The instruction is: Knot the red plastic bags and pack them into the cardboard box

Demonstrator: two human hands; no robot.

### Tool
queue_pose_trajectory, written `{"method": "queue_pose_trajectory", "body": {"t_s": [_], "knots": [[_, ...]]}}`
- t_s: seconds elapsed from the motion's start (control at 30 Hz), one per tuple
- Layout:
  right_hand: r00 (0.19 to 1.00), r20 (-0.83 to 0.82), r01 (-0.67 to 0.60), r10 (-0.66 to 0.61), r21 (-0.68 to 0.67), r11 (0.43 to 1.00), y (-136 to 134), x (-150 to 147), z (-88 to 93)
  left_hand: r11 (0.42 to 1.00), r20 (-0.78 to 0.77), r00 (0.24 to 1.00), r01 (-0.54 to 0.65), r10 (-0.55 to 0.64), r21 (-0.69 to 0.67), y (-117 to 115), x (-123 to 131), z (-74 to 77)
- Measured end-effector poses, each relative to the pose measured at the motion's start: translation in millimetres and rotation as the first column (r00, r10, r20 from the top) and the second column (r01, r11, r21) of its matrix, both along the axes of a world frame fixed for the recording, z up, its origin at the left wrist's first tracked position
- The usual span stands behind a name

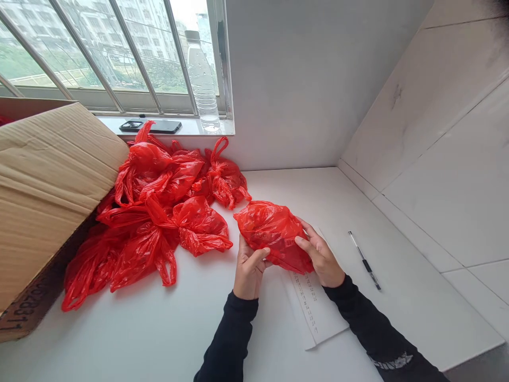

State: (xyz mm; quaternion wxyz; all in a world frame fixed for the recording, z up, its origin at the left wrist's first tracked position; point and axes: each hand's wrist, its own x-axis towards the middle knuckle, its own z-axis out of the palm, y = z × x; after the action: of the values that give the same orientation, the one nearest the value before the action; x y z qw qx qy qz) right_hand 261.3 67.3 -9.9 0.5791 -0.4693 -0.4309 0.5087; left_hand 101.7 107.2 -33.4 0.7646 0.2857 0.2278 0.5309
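Note:
Between both hands I hold a red plastic bag (274,231), bundled around contents too blurred by the film to name. My left hand (249,269) grips its lower left side, thumb on the near face. At the right end, my right hand (320,257) grips it with the thumb on top and fingers behind. Below the bag, a sheet of paper (324,318) with handwritten columns of numbers lies on the white table (278,350), partly hidden by the bag and right arm. A black-and-clear pen (365,261) lies to the right of my right hand.
Several knotted red bags (159,212) are heaped left of my hands. A large cardboard box (51,191) stands at the left edge. On the windowsill are a phone (161,126) and a clear water bottle (202,85). Walls border the table behind and at right.

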Motion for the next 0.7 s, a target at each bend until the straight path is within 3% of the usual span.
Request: {"method": "queue_pose_trajectory", "body": {"t_s": [0.27,0.7], "knots": [[0.998,-0.026,-0.063,0.061,-0.060,0.996,-2.7,3.9,2.8,0.999,0.049,0.998,-0.032,0.033,-0.022,2.5,-1.7,0.6],[0.990,0.012,-0.140,0.140,0.013,0.990,-4.1,3.0,3.4,0.998,0.054,0.997,-0.050,0.051,-0.026,4.3,-2.0,-3.8]]}}
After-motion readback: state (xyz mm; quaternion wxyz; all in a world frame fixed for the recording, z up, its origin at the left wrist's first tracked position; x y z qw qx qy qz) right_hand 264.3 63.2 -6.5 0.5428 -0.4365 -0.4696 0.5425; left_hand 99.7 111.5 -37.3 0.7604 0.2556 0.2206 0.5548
